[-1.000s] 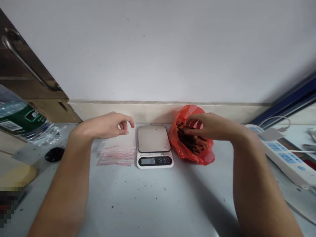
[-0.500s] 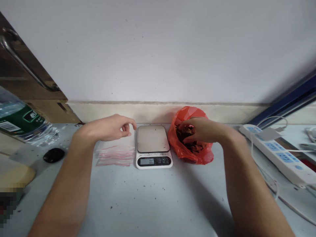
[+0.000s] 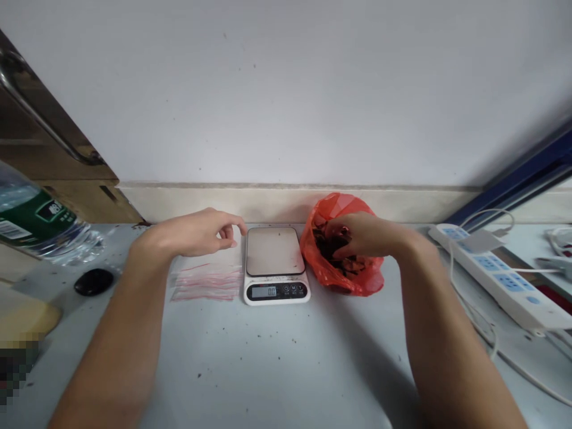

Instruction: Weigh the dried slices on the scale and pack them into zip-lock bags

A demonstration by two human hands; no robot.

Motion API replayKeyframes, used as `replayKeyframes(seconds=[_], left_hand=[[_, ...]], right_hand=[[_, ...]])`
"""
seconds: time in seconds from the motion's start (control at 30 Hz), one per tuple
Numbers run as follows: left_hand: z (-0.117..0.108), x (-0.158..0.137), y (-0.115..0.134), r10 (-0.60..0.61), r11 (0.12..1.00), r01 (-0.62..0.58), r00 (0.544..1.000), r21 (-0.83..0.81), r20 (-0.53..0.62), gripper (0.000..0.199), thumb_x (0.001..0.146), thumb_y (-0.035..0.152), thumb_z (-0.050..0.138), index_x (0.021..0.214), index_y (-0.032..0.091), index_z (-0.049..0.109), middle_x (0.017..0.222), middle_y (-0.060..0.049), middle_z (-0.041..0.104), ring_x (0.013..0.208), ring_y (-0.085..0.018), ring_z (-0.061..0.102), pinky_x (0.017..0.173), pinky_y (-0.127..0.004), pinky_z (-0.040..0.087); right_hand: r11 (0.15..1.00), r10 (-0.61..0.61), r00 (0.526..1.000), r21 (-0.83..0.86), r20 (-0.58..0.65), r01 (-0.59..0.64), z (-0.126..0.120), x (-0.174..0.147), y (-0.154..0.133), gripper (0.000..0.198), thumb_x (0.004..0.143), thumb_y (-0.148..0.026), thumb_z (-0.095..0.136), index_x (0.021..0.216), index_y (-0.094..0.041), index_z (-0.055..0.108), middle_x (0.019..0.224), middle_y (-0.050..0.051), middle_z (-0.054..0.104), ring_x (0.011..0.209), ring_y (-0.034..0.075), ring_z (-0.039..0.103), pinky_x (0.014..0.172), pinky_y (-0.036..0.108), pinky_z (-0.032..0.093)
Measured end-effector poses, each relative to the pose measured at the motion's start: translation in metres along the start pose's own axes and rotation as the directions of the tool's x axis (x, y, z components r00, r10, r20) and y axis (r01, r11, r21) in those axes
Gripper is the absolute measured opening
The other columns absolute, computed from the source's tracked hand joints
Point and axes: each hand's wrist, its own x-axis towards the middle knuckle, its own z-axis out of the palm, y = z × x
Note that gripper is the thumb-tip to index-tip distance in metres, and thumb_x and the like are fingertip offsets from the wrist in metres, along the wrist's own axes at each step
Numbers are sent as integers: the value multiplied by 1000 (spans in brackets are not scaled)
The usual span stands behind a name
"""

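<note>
My left hand (image 3: 203,232) hovers over a stack of clear zip bags (image 3: 205,281) with red seal lines, at the left side of a white digital kitchen scale (image 3: 276,253). Its fingers are loosely bent and apart, with nothing in them. The scale's plate bears only small dark crumbs, and its display reads 0.0. On the other side, my right hand (image 3: 357,232) reaches into an open red plastic bag (image 3: 366,283). There its fingers curl around dark dried pieces (image 3: 333,245); part of the grip is hidden.
A large water bottle (image 3: 40,220) with a green label and a black mouse-like object (image 3: 93,281) are at the left. A white power strip (image 3: 504,277) with cables lies at the right. Behind the table (image 3: 268,381) rises a white wall (image 3: 286,101). Dark crumbs dot the tabletop.
The view has shifted slightly, so the things sit a little further left. Inside the red bag, my right fingers have moved a little among the dark pieces; my left hand stays in place.
</note>
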Motion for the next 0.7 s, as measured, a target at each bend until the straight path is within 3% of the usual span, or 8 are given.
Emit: replayKeyframes(seconds=[0.17, 0.5, 0.7], left_hand=[[0, 0, -2, -8, 1000, 8, 1000, 12, 4, 42, 82, 24, 49, 119, 25, 68, 98, -2, 75, 84, -18, 68, 72, -25, 47], [-2, -2, -5, 10, 1000, -10, 1000, 29, -12, 43, 86, 28, 48, 124, 27, 67, 103, -2, 77, 86, -17, 71, 72, -22, 48], [0, -2, -6, 0, 999, 0, 1000, 38, 1, 45, 87, 28, 48, 129, 27, 65, 107, -3, 77, 88, -16, 71, 72, -22, 48]], right_hand=[[998, -42, 999, 36, -18, 43, -7, -4, 9, 20, 75, -22, 72, 95, -23, 74, 94, 5, 76, 83, 24, 70, 66, 31, 53], [983, -129, 972, 101, -199, 151, -14, -12, 33, 26, 73, -34, 69, 98, -27, 72, 95, 3, 77, 85, 25, 71, 70, 34, 56], [943, -180, 941, 222, -288, 249, -21, -19, 24, 22, 72, -35, 73, 92, -26, 69, 92, 3, 77, 87, 26, 72, 77, 39, 59]])
